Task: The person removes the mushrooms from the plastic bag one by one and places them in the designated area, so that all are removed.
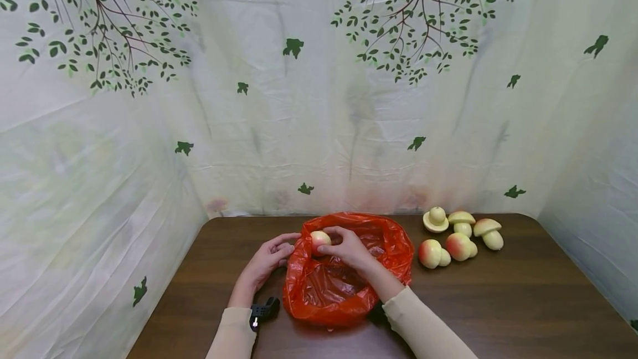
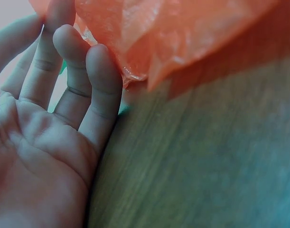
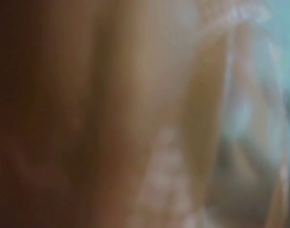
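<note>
A red plastic bag (image 1: 344, 314) stands on the table with its mouth spread wide. My left hand (image 1: 269, 262) is at the bag's left rim, and in the left wrist view its thumb and forefinger pinch the red plastic (image 2: 182, 33) at the upper left. Inside the mouth, near that rim, my right hand (image 1: 351, 248) holds a mushroom (image 1: 319, 241) by its red and cream cap; the stem is hidden. The right wrist view is too blurred to make out the hand or the mushroom.
Several more mushrooms (image 1: 462, 246) with red-and-cream caps lie to the right of the bag, at the back of the dark wooden table (image 1: 498, 303). A pale curtain (image 1: 349, 154) printed with leaves hangs behind the table and along its sides.
</note>
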`<state>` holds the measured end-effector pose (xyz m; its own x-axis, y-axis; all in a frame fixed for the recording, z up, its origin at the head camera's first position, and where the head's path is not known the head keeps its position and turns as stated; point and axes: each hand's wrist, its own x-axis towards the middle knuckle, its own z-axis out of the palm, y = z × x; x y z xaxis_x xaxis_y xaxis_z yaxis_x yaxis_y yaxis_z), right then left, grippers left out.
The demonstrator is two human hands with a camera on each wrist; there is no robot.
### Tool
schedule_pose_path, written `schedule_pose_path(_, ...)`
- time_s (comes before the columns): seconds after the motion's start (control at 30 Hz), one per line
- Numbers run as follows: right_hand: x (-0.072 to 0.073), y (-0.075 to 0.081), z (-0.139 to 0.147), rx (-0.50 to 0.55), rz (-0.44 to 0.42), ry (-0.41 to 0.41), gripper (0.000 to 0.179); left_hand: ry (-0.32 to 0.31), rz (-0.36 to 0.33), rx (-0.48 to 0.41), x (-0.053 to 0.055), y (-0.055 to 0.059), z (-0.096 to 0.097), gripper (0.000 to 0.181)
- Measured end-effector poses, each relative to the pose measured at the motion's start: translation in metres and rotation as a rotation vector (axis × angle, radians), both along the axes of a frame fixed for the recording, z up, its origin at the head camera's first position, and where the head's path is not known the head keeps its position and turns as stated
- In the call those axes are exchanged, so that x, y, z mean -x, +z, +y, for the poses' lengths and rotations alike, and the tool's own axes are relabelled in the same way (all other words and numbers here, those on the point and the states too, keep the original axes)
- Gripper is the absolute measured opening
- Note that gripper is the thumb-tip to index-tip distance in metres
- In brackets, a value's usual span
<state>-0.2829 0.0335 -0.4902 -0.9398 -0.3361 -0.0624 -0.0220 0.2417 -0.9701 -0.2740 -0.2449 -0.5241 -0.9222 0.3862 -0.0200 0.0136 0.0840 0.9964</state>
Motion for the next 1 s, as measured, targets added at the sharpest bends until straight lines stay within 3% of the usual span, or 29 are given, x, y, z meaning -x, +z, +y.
schedule_pose_path(0.5, 0.002, -0.003, -0.013, -0.047, 0.067, -0.007, 0.056, -0.030, 0.020, -0.017, 0.000, 0.000, 0.000, 0.046)
schedule_pose_path(1.0, 0.003, -0.006, -0.016, -0.048, 0.044, -0.012, 0.041, -0.027, 0.017, -0.006, -0.002, 0.002, 0.000, 0.046)
